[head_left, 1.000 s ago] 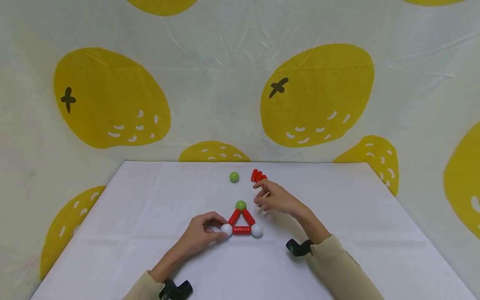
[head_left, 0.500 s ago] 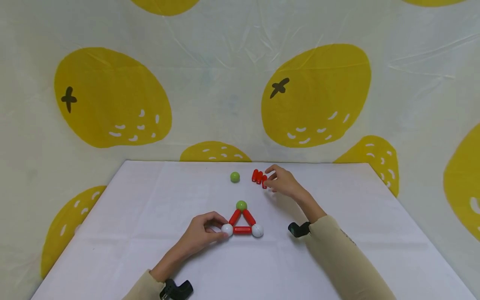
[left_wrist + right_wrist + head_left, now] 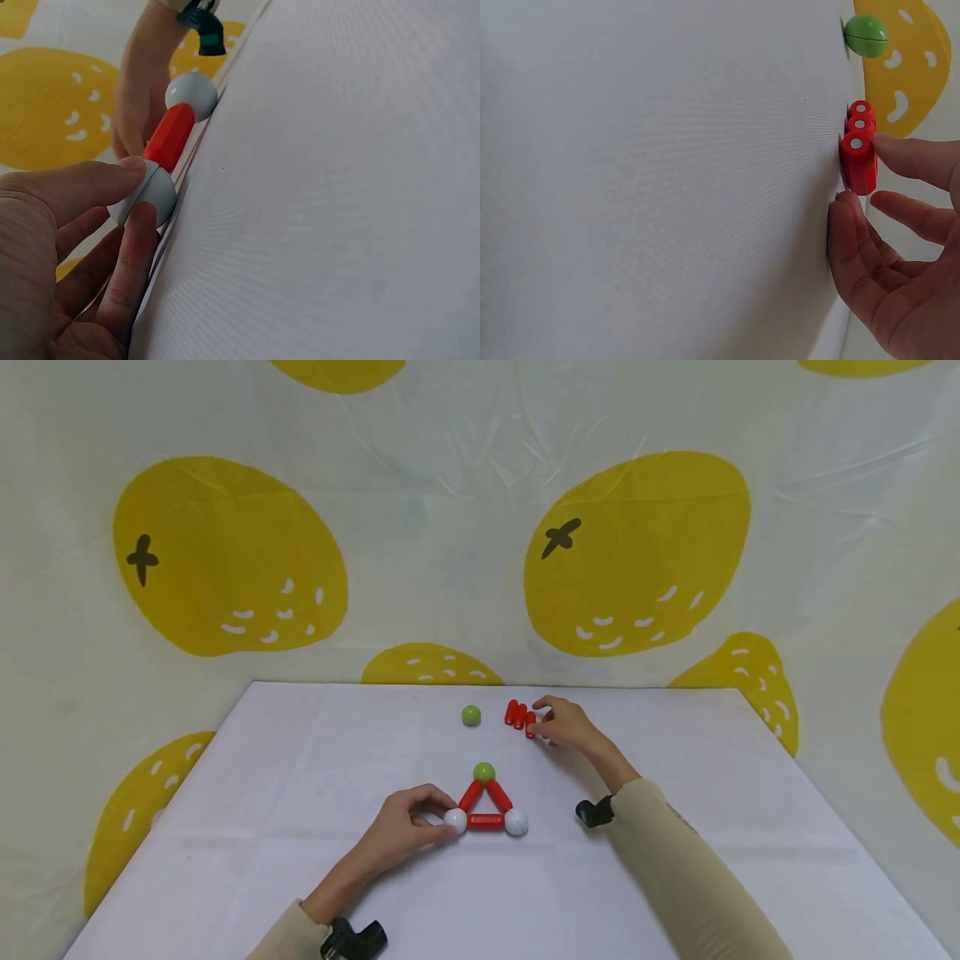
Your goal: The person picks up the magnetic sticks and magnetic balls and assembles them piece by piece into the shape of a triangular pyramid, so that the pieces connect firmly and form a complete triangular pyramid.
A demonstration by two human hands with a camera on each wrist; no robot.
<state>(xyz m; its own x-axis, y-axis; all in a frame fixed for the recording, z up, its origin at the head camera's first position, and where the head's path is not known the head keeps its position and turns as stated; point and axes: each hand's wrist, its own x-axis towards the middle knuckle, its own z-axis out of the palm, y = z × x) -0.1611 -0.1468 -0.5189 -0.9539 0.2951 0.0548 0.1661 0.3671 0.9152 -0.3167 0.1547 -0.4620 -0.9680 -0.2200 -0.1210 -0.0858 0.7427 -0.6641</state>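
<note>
In the head view, a triangle of red magnetic rods lies on the white table. Its corners are a green ball at the top and two white balls below. My left hand pinches the lower-left white ball between thumb and fingers. Farther back, my right hand is at the nearest of three loose red magnetic rods. Its thumb touches that rod, while the fingers are spread on the other side, apart from it in the right wrist view.
A loose green ball sits left of the loose rods, near the table's back edge. Behind the table hangs a pale cloth printed with yellow fruit. Each wrist wears a black camera.
My right hand has moved back and right from above the triangle to the loose rods, its thumb now at the nearest one. The left hand keeps hold of the white ball in place.
</note>
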